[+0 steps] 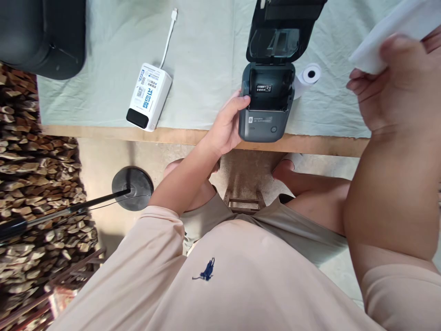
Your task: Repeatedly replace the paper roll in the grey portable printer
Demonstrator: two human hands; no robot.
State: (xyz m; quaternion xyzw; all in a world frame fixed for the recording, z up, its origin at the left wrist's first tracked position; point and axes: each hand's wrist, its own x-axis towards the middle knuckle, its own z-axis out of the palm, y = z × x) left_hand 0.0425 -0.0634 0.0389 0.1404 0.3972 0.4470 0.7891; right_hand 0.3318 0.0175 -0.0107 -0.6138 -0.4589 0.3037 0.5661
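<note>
My left hand [230, 120] grips the left side of a small dark grey label printer [263, 125], its thumb on the rim of the paper bay. The printer's lid [275, 43] stands flipped up, and no roll shows in the bay. A white paper roll [309, 76] lies just right of the printer, partly behind it. At the upper right, my right hand [401, 82] is closed on a white sheet or wrapper [387, 34], whose exact kind I cannot make out. Part of that hand runs out of the frame.
On the cloth-covered table [200, 92] lies a white power bank [149, 96] with a short cable [168, 39]. A black case [51, 37] fills the upper left corner. A black stand base [132, 188] is on the floor, with stacked firewood [34, 184] at left.
</note>
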